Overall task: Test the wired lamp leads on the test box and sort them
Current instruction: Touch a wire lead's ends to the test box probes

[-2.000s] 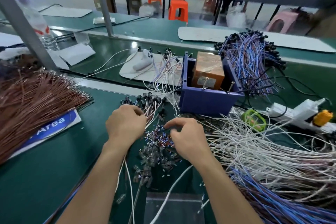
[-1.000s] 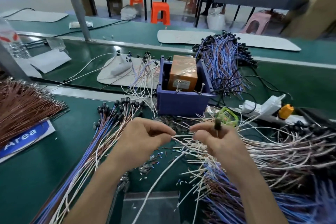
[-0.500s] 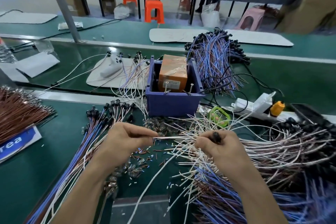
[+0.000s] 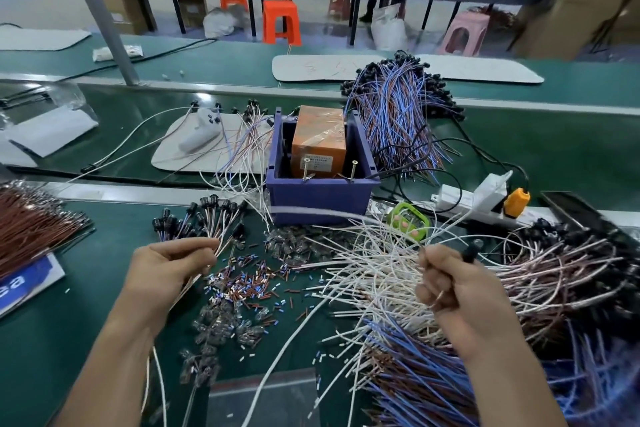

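Hands have drawn apart: left hand (image 4: pixel 173 267) pinches the lead bundle (image 4: pixel 207 218); right hand (image 4: pixel 460 298) grips, seemingly, one black-capped lead (image 4: pixel 468 252), cap above thumb.

Person seen from own head cam; only arms and hands in shot, both running off the bottom edge.
L hand (image 4: pixel 173 267): bare, slim fingers, knuckle creases show.
L forearm (image 4: pixel 114 357): bare from wrist to frame edge, lean, widens toward the edge (wide-angle stretch).
R hand (image 4: pixel 460 298): bare, knuckles and finger joints clearly ridged; edges a bit soft w/ blur.
R forearm (image 4: pixel 512 381): bare from wrist to frame edge, same lean build.
Nail detail too small to tell on either hand.
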Available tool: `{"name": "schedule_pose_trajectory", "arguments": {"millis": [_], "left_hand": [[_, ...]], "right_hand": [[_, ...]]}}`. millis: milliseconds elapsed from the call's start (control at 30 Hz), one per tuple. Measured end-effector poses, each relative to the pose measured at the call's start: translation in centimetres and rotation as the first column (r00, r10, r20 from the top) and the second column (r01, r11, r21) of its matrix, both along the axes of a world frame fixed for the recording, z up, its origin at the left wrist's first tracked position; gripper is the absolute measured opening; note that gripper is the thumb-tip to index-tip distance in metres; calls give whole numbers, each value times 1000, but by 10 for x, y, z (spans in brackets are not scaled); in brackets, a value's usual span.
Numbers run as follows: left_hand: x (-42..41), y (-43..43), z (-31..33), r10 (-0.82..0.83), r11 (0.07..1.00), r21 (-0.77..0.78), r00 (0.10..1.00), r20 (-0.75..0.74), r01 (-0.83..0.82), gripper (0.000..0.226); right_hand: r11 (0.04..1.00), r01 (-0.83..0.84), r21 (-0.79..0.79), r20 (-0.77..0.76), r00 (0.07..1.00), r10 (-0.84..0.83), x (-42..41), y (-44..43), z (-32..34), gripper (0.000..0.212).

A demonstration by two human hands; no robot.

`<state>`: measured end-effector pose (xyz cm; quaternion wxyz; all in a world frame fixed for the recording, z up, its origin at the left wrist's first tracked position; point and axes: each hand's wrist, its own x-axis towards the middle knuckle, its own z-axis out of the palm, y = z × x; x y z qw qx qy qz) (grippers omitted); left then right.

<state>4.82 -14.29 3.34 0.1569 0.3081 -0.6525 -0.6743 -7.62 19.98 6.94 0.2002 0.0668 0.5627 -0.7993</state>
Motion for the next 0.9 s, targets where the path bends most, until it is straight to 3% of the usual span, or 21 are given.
{"name": "schedule_pose_trajectory", "arguments": {"millis": [67,133,233,300,367,433,500,567,633,767,833,900], "left_hand": [[2,-4,4,-55,992,-113,996,67,62,25],[1,5,9,-202,945,-225,965,169,238,27],[-6,37,19,-360,859,-285,898,252,425,29],[-13,64,27,-407,884,-186,902,144,429,36],[-21,84,33,-362,930,42,931,-50,364,42],[-29,97,39,-214,912,295,945,-248,284,25],[-34,102,42,-64,885,420,945,-319,201,17],[-35,103,42,-15,881,445,949,-315,162,20],[-34,103,42,-52,916,372,963,-265,152,27],[-30,96,37,-53,998,17,998,-37,54,51],[-29,94,38,-70,986,-153,997,23,73,60],[-28,96,40,-127,939,-315,990,67,142,61]], "right_hand": [[997,-46,57,-76,996,50,-4,8,6,15],[992,-94,83,-100,990,102,-4,7,8,19],[988,-153,9,-63,986,153,4,-11,8,12],[981,-189,-36,-11,982,188,10,-22,6,12],[969,-245,-7,18,969,245,15,-29,3,15],[954,-295,51,44,955,293,18,-32,1,24],[942,-324,93,85,945,316,20,-34,-1,30],[925,-359,123,93,932,349,22,-35,-1,22],[921,-368,126,43,930,366,24,-35,1,5],[977,-206,60,-45,977,209,22,-35,-2,25],[988,-155,22,-76,985,156,21,-37,-1,31],[989,-138,48,-131,981,143,20,-41,0,23]]}}
